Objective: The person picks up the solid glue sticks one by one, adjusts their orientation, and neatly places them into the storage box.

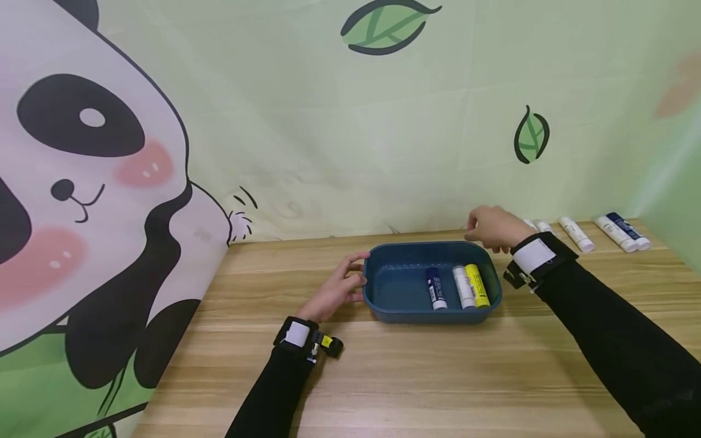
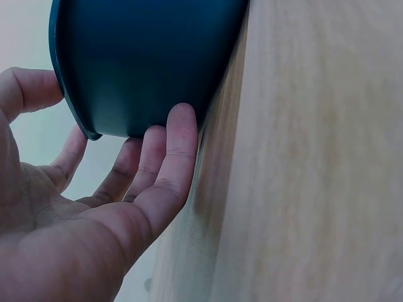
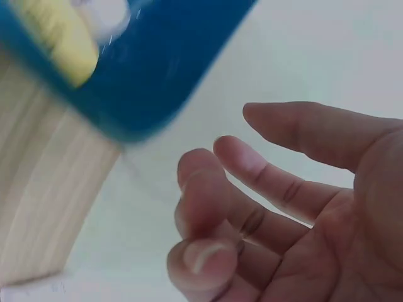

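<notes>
Bracing the tray (image 1: 383, 304) with our left hand (image 1: 336, 292), fingers straight on its wall; right hand (image 1: 493, 228) hovers empty, loosely curled, tubes (image 1: 575, 234) just beyond.

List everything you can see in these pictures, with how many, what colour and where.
Tray: one, dark blue, middle of the table.
Tubes in the tray: three, one dark blue with a white cap, one white, one yellow, lying side by side at its right end.
Tubes on the table: about five, white and dark blue, far right edge by the wall, partly hidden by the right hand.
Table: one, light wood.
Backdrop: pale green with leaves and a panda.
Left hand: fingers against the tray's left end.
Right hand: empty, above the tray's far right corner.
Sleeves: two, black, with wrist cameras.
</notes>
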Action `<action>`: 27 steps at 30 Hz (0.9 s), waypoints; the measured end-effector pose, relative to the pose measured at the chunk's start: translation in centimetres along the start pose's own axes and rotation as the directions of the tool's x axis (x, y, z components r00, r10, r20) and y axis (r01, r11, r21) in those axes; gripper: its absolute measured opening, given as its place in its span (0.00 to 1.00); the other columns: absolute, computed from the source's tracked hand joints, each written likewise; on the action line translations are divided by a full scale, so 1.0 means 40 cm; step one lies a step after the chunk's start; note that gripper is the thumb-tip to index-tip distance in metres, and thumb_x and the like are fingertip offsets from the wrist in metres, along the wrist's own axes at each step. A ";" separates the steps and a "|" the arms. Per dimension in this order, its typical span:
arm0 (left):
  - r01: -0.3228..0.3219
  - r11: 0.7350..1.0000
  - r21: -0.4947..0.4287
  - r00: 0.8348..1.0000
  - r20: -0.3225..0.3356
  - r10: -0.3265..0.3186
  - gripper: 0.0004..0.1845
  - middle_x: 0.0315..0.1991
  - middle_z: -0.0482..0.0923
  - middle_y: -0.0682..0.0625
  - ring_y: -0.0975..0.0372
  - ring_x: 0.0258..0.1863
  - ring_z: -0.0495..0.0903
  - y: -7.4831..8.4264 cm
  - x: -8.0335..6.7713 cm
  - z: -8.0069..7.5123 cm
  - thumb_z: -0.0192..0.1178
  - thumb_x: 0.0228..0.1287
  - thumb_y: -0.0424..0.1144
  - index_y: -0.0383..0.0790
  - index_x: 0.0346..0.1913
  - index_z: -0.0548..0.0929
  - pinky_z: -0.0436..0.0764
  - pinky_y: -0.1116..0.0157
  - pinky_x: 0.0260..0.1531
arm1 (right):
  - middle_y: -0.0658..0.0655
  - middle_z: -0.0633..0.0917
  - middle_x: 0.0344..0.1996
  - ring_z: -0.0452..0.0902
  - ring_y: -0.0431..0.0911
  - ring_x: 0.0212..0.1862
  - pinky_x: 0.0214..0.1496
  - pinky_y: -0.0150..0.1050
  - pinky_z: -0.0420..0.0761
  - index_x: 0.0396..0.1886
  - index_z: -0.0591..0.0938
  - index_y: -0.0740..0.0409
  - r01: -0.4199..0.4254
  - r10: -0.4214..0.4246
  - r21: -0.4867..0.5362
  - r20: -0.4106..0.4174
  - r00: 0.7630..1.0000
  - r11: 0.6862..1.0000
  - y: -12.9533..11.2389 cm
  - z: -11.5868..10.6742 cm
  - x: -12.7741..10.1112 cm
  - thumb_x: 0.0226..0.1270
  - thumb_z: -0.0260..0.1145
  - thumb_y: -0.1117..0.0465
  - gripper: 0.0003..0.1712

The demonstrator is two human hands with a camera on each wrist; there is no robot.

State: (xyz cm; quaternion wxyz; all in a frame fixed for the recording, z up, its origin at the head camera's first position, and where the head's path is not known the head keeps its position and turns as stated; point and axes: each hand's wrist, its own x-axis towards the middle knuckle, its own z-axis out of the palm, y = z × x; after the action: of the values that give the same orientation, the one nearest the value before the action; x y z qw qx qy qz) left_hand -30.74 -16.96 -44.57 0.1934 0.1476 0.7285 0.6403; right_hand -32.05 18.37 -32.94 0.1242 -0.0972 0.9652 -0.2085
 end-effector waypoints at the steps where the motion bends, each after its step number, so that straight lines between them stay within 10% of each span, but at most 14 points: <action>1: 0.001 1.000 -0.001 1.000 -0.001 -0.001 0.33 0.70 0.60 0.38 0.53 0.57 0.74 0.000 0.000 0.000 0.49 0.70 0.33 0.53 0.78 0.62 0.85 0.63 0.47 | 0.52 0.75 0.16 0.73 0.46 0.19 0.21 0.36 0.74 0.47 0.78 0.67 -0.009 0.009 0.002 -0.005 1.000 1.000 0.013 -0.009 -0.002 0.75 0.60 0.57 0.15; 27: 0.004 1.000 0.004 1.000 0.017 -0.005 0.33 0.71 0.59 0.39 0.54 0.57 0.74 -0.001 0.008 -0.005 0.48 0.72 0.33 0.55 0.78 0.61 0.85 0.63 0.48 | 0.74 0.81 0.40 0.77 0.56 0.33 0.30 0.43 0.83 0.52 0.75 0.78 -0.133 0.131 -0.009 -0.106 0.986 0.991 0.235 -0.116 -0.017 0.72 0.57 0.62 0.21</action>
State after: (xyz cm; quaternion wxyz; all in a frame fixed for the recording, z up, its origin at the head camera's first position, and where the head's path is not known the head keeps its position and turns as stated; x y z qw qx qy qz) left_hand -31.13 -17.00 -44.61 0.2005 0.1517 0.7286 0.6371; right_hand -33.97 28.68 -32.74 0.0862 -0.0229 0.9763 -0.1972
